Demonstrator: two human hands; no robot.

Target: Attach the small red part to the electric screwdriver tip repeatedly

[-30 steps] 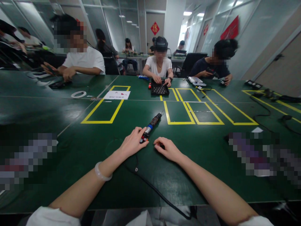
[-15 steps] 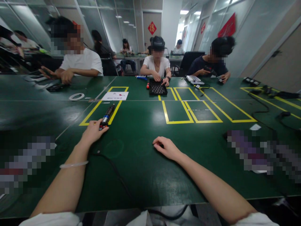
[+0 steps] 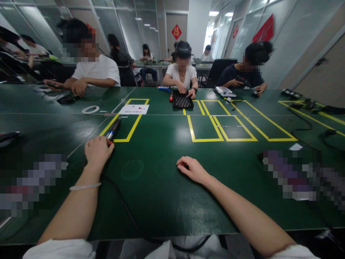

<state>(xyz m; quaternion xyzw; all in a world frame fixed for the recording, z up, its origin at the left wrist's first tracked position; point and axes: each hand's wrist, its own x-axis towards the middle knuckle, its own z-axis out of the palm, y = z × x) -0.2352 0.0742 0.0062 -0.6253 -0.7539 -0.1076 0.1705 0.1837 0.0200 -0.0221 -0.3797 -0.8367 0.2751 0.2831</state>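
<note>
My left hand [image 3: 97, 153] is closed around the near end of a dark cylindrical tool [image 3: 114, 128] with a silver and blue band and a red part by my fingers. The tool's far end points away from me, over the left yellow-taped rectangle [image 3: 129, 139]; my palm and fingers hide its near end. At the middle of the green table [image 3: 161, 201], my right hand [image 3: 192, 169] rests with its fingers curled together and nothing seen in them. A black cable [image 3: 126, 207] runs from near my left wrist toward the table's front edge.
A printed paper sheet [image 3: 134, 109] and a white ring-shaped roll [image 3: 90, 109] lie beyond my left hand. Across the table, a person works over a black tray [image 3: 183, 100] of small parts. More yellow-taped rectangles [image 3: 207, 140] mark the table. Blurred-out items lie at both sides.
My left hand has moved left with the tool, from the rectangle's right side toward its left side. My right hand stays in place. The view has shifted slightly.
</note>
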